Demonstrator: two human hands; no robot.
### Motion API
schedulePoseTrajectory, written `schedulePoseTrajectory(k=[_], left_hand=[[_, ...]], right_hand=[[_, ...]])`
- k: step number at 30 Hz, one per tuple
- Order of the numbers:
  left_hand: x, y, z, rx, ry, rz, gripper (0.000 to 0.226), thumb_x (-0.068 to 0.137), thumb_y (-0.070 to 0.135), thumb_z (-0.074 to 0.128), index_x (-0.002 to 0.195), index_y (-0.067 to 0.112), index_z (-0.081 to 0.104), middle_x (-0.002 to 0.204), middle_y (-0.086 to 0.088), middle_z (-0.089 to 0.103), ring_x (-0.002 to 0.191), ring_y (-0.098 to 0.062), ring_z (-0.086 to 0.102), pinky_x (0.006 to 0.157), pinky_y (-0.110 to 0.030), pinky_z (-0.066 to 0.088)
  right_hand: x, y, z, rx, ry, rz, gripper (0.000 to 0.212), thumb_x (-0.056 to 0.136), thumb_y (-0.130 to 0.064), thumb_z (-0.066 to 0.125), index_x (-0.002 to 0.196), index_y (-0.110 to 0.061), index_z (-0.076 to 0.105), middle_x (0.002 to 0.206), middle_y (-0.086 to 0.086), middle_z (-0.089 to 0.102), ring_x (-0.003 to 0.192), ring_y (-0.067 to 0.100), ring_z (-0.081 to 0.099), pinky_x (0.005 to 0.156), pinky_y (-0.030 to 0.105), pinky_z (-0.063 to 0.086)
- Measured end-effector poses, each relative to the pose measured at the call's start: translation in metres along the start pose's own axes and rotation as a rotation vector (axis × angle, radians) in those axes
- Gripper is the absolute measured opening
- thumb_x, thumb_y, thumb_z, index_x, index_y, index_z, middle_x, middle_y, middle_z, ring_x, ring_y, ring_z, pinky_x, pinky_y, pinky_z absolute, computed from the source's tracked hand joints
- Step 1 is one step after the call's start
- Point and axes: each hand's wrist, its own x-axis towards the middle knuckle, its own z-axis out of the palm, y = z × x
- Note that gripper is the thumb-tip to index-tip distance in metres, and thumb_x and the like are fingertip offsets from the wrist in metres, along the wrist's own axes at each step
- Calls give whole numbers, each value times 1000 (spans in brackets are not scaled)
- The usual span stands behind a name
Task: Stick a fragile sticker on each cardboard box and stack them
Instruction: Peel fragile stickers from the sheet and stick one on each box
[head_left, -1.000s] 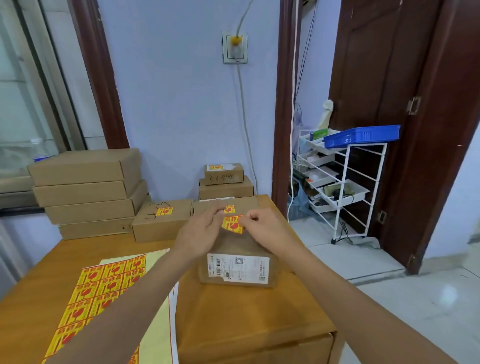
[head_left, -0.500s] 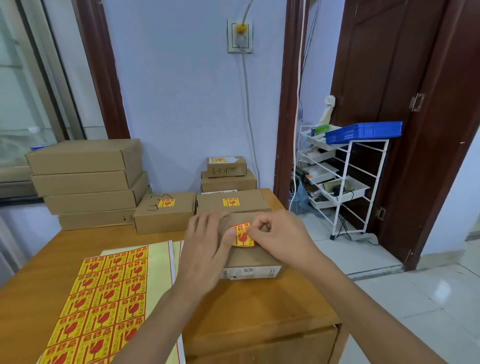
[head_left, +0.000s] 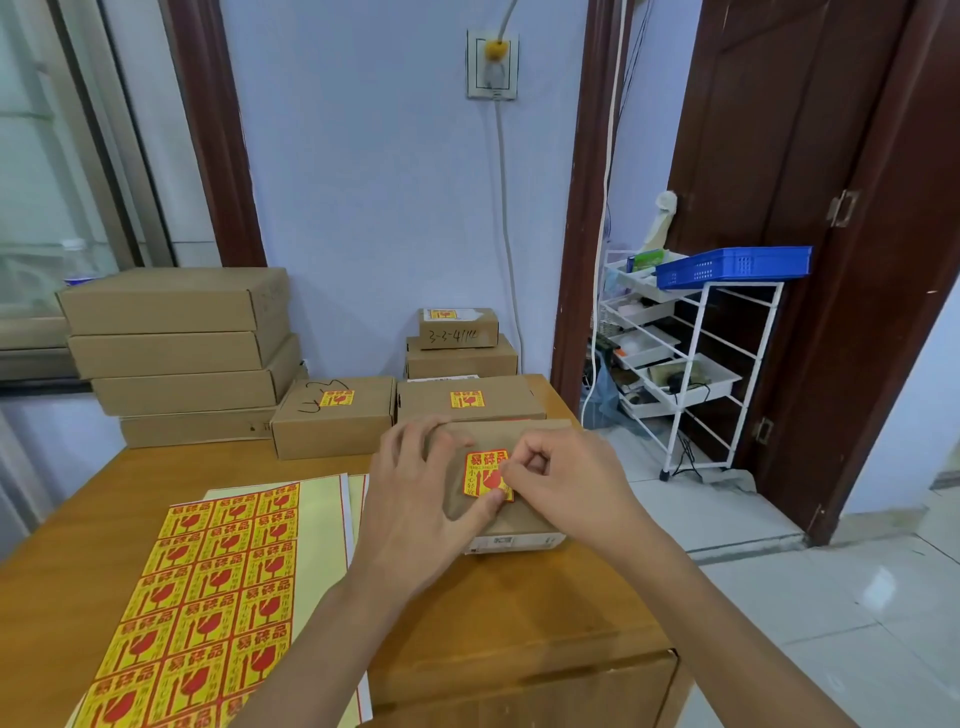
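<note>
A small brown cardboard box (head_left: 535, 434) lies flat on the wooden table (head_left: 519, 634) in front of me. A yellow and red fragile sticker (head_left: 483, 470) sits on its top face. My left hand (head_left: 415, 493) rests on the box's left part with fingers spread, its thumb pressing the sticker's lower edge. My right hand (head_left: 566, 483) pinches the sticker's right edge with curled fingers. A sheet of fragile stickers (head_left: 208, 597) lies on the table at the left. Two stickered boxes (head_left: 332, 415) (head_left: 467, 402) stand just behind.
A stack of larger plain boxes (head_left: 176, 353) fills the table's back left. Two small boxes (head_left: 460, 343) are stacked against the wall. Right of the table, a white wire rack (head_left: 691, 332) carries a blue basket (head_left: 732, 265). The table's right edge drops to a tiled floor.
The box, tilted up towards me a second ago, now lies flat. The sticker has come down onto its top, and my left thumb has slid to its lower edge.
</note>
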Motion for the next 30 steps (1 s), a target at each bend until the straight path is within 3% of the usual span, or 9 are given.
schedulePoseTrajectory(k=[5, 12, 17, 24, 28, 30], left_hand=[[-3, 1, -1, -14, 2, -1, 44, 86, 65, 55, 120, 37, 58, 145, 7, 42, 138, -19, 32, 106, -40, 40], [-5, 2, -2, -35, 27, 13, 37, 93, 60, 50, 121, 37, 59, 146, 6, 41, 139, -18, 30, 104, -35, 35], [-7, 2, -1, -35, 26, 19, 35, 92, 56, 53, 119, 37, 62, 147, 5, 40, 140, -19, 29, 105, -36, 35], [-7, 4, -2, -34, 26, 14, 35, 90, 56, 52, 118, 36, 62, 146, 4, 41, 141, -20, 29, 106, -37, 35], [-8, 2, -1, -35, 18, 2, 32, 91, 56, 55, 118, 40, 60, 147, 7, 39, 142, -17, 26, 106, -34, 31], [-9, 3, -2, -48, 19, 2, 32, 91, 57, 54, 118, 41, 59, 147, 8, 39, 142, -16, 25, 107, -33, 29]], right_hand=[[-1, 0, -2, -15, 0, -8, 23, 86, -37, 73, 65, -33, 65, 58, -16, 61, 63, 6, 59, 66, 32, 53], [0, 1, -2, 17, -11, -24, 23, 88, -37, 75, 67, -31, 67, 55, -16, 58, 58, 5, 54, 61, 27, 46], [-2, 0, 0, -1, 19, -24, 25, 85, -39, 75, 65, -31, 64, 55, -17, 58, 57, 7, 54, 61, 33, 49], [-8, -9, 1, -264, 80, -20, 24, 86, -47, 62, 71, -28, 57, 59, -10, 60, 63, 8, 59, 61, 35, 54], [-16, -6, 5, -333, 191, -81, 23, 90, -51, 62, 84, -31, 52, 83, -14, 56, 74, 8, 55, 57, 28, 46], [-20, 4, 10, -289, 265, -208, 17, 91, -45, 67, 102, -35, 58, 106, -16, 53, 96, 7, 53, 69, 26, 48]])
